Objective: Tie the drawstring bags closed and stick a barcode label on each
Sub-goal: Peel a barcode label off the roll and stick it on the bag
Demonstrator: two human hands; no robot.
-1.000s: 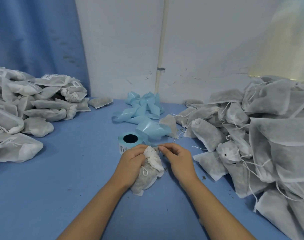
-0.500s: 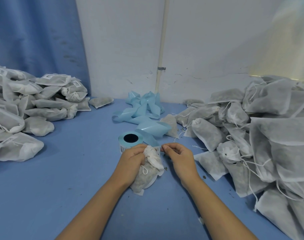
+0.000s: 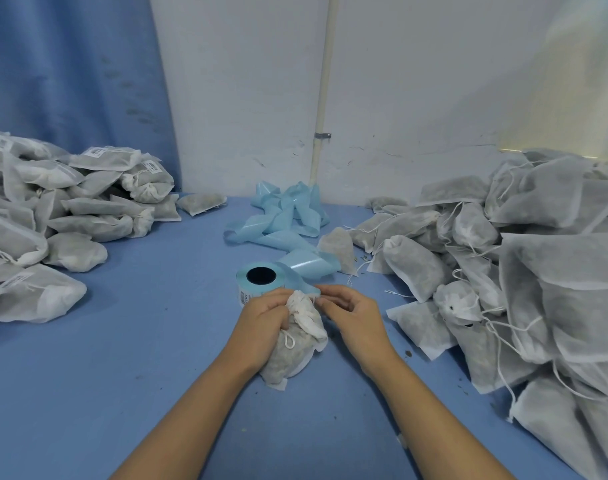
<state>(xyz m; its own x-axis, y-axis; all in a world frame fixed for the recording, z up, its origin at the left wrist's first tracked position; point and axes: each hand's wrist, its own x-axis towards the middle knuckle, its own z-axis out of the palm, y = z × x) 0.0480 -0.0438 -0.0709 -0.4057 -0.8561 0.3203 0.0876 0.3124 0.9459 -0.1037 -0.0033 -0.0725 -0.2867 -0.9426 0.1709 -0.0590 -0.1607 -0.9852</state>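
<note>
Both forearms entered from the near edge and converged over the table [image 3: 140,358]. The left hand [image 3: 264,323] lay knuckles-up on the drawstring bag [image 3: 292,358]. Its grip was clamped round the gathered neck and pinned the filled body against the table, and a loop of white cord [image 3: 288,341] showed below the fingers. The right hand [image 3: 351,313] sat just beside the bag's mouth, wrist low and fingers curled, with thumb and forefinger drawn together at the end of the blue liner strip [image 3: 301,284]. I could not tell whether that grip held a label, the cord or nothing. I judged the step in hand to be taking a barcode label for this bag. Recommended procedure: hold the neck firmly so the closure does not slacken, lift the label by one corner only, and press it onto a flat, taut area of fabric, not the puckered neck. Directly behind the hands stood the label roll [image 3: 261,277], close against the left fingers. Farther back lay a loose heap of spent liner [image 3: 285,209]. The labelled bags [image 3: 98,223] were piled at far left, and the loose-corded bags [image 3: 538,271] were heaped at right.
</note>
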